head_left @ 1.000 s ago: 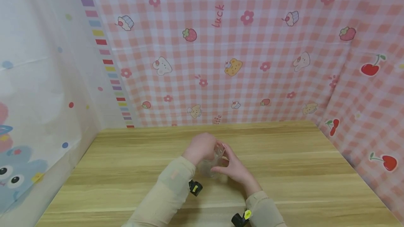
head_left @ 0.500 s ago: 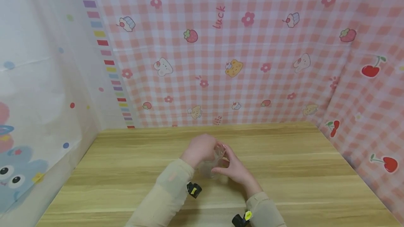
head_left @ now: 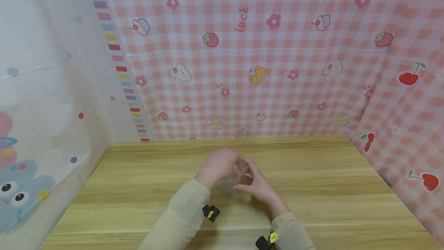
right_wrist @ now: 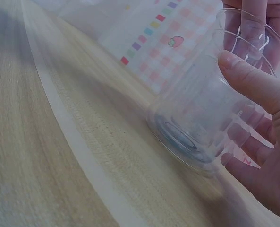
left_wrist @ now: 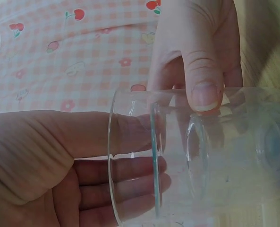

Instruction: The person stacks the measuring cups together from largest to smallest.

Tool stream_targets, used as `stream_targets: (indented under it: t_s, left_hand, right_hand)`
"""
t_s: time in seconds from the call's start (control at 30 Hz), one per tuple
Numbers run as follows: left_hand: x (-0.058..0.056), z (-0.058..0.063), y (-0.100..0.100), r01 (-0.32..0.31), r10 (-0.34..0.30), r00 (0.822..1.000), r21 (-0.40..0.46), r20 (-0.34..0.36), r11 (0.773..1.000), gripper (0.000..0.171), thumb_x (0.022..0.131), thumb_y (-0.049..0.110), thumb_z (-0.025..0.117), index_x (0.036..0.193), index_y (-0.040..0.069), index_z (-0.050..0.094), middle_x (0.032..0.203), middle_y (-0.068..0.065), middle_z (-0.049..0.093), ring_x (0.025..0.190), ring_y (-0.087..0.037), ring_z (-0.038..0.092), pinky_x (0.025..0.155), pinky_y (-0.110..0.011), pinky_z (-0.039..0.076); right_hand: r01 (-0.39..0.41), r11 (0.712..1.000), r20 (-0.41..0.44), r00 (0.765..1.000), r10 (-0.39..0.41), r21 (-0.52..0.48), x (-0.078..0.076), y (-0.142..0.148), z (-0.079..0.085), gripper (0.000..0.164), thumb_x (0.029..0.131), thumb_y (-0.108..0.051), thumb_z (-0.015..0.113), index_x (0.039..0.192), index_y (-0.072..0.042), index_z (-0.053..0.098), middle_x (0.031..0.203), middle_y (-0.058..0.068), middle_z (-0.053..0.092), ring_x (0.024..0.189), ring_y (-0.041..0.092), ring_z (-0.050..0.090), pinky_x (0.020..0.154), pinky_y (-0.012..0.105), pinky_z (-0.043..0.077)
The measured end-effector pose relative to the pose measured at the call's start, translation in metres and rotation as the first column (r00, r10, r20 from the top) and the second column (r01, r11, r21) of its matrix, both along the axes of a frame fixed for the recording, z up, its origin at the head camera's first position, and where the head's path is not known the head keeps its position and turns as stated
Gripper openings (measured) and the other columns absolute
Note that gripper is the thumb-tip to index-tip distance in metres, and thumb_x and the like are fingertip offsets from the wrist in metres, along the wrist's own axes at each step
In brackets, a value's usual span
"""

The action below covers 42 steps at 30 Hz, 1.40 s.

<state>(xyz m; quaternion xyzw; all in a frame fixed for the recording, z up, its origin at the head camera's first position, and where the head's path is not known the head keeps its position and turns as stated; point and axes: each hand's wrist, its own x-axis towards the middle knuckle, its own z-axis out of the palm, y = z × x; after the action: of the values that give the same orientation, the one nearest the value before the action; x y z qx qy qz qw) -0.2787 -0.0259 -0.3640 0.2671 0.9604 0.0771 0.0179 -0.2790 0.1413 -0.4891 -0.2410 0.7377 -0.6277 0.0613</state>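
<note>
Clear plastic cups [head_left: 228, 186], apparently two nested together, are tilted between my hands at mid-table. In the left wrist view, two rims stand a little apart at the open end of the cups [left_wrist: 177, 189]. My left hand [head_left: 222, 165] holds the rim end, its thumb and fingers seen through the clear wall; whether they lie inside the cup I cannot tell. My right hand [head_left: 258, 186] grips the side, thumb pressed on the outer wall and fingers around the far side. The round base of the cups [right_wrist: 182, 142] is close to the tabletop in the right wrist view.
A wood-grain table [head_left: 322, 188] spreads around the hands. Behind it hangs a pink checked cloth [head_left: 291, 49], with a white dotted cloth [head_left: 59, 99] at the left. Black wrist cameras [head_left: 211, 213] sit at both cuffs.
My left wrist and forearm have shifted slightly left and down. The right hand and the cups stay almost where they were, and both grips look the same.
</note>
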Motion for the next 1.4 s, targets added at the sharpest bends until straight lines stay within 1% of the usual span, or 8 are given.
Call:
stream_targets:
  t_s: [0.17,0.27,0.5,0.6,0.73,0.9,1.13,1.4]
  left_hand:
    - [0.002,-0.003,-0.001,0.001,-0.002,0.999,-0.004,-0.049,1.000,0.032,0.082,0.019,0.080,0.114,0.021,0.075,0.105,0.005,0.072,0.095,-0.016,0.066,0.073,-0.034,0.056]
    - [0.003,-0.003,-0.002,0.007,-0.007,0.998,0.004,-0.069,1.000,0.033,0.082,0.021,0.081,0.115,0.022,0.074,0.106,0.005,0.072,0.097,-0.016,0.066,0.073,-0.034,0.056]
    - [0.004,-0.006,-0.003,0.035,-0.034,0.987,0.007,-0.155,0.999,0.035,0.082,0.027,0.082,0.116,0.025,0.074,0.103,0.006,0.071,0.091,-0.014,0.066,0.066,-0.029,0.054]
    - [0.004,-0.009,-0.004,0.055,-0.051,0.978,0.015,-0.204,0.998,0.033,0.081,0.028,0.082,0.113,0.024,0.075,0.100,0.006,0.071,0.088,-0.014,0.065,0.066,-0.029,0.053]
    - [0.004,-0.013,-0.005,0.090,-0.072,0.958,0.052,-0.277,0.995,0.029,0.080,0.028,0.083,0.107,0.022,0.076,0.096,0.006,0.071,0.084,-0.014,0.065,0.071,-0.032,0.053]
    - [0.007,-0.015,-0.005,0.103,-0.071,0.939,0.077,-0.337,0.992,0.026,0.081,0.030,0.082,0.104,0.020,0.076,0.094,0.006,0.070,0.084,-0.014,0.065,0.077,-0.034,0.053]
    - [0.013,-0.014,-0.004,0.118,-0.065,0.916,0.111,-0.397,0.987,0.031,0.080,0.029,0.082,0.107,0.017,0.074,0.103,0.001,0.071,0.093,-0.017,0.066,0.084,-0.038,0.052]
    - [0.017,-0.019,-0.010,0.156,-0.065,0.875,0.153,-0.480,0.976,0.038,0.081,0.032,0.082,0.114,0.016,0.072,0.110,-0.003,0.070,0.103,-0.022,0.064,0.093,-0.043,0.049]
  right_hand:
    - [0.002,1.000,-0.001,1.000,-0.002,0.000,0.000,0.001,0.001,0.091,0.083,-0.008,0.080,0.154,-0.011,0.024,0.153,0.018,0.033,0.134,0.043,0.041,0.105,0.051,0.042]
    - [0.003,1.000,-0.007,1.000,-0.003,0.005,0.000,0.001,0.000,0.091,0.083,-0.007,0.080,0.154,-0.010,0.023,0.153,0.018,0.032,0.135,0.043,0.039,0.105,0.052,0.041]
    - [0.010,1.000,-0.014,1.000,-0.010,0.017,0.000,0.002,0.000,0.089,0.084,-0.008,0.079,0.154,-0.009,0.022,0.153,0.020,0.033,0.134,0.043,0.040,0.105,0.052,0.041]
    - [0.016,1.000,-0.005,1.000,-0.015,0.026,0.001,0.002,0.000,0.089,0.084,-0.008,0.079,0.154,-0.010,0.023,0.153,0.019,0.033,0.135,0.042,0.039,0.107,0.053,0.039]
    - [0.016,0.999,-0.026,1.000,-0.015,0.031,0.001,0.002,0.001,0.089,0.085,-0.007,0.078,0.154,-0.008,0.022,0.153,0.021,0.033,0.135,0.043,0.039,0.107,0.055,0.037]
    - [0.011,1.000,-0.050,0.999,-0.009,0.027,0.000,0.003,0.000,0.090,0.085,-0.006,0.078,0.154,-0.007,0.020,0.155,0.022,0.030,0.134,0.044,0.039,0.107,0.055,0.037]
    - [-0.002,1.000,-0.042,0.999,0.003,0.026,-0.001,0.005,0.001,0.093,0.084,-0.003,0.077,0.155,-0.010,0.018,0.156,0.018,0.027,0.136,0.041,0.038,0.109,0.052,0.036]
    - [-0.009,1.000,-0.093,0.996,0.011,0.013,0.001,0.009,0.006,0.089,0.084,0.002,0.076,0.153,-0.003,0.020,0.154,0.024,0.026,0.136,0.046,0.034,0.109,0.057,0.033]
